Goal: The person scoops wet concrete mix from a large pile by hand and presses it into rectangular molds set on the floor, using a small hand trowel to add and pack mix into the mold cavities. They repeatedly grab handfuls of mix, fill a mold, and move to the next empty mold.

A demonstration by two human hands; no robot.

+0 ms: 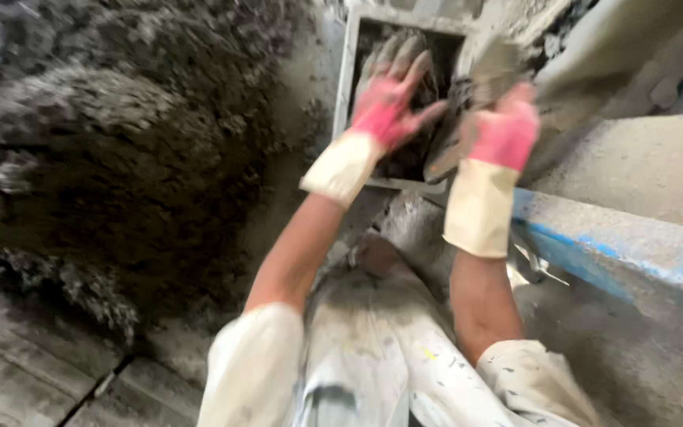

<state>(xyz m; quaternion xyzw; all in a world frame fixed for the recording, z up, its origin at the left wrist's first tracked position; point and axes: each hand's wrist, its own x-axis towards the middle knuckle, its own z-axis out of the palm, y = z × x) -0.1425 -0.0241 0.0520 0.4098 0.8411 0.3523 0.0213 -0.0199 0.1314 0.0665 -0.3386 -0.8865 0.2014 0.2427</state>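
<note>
Both my hands wear pink rubber gloves with cream cuffs, smeared with grey mortar. My left hand [393,95] has its fingers spread and reaches into a rectangular grey mould box [344,79] that holds dark wet mix. My right hand [503,130] is closed on a mortar-caked trowel [480,87], its blade tilted over the right rim of the box. The picture is blurred by motion.
A big heap of dark wet mortar [120,174] lies to the left. A blue-edged concrete ledge [618,245] runs along the right. My mortar-stained white trousers [373,356] fill the bottom. Grey paving [33,379] shows at the lower left.
</note>
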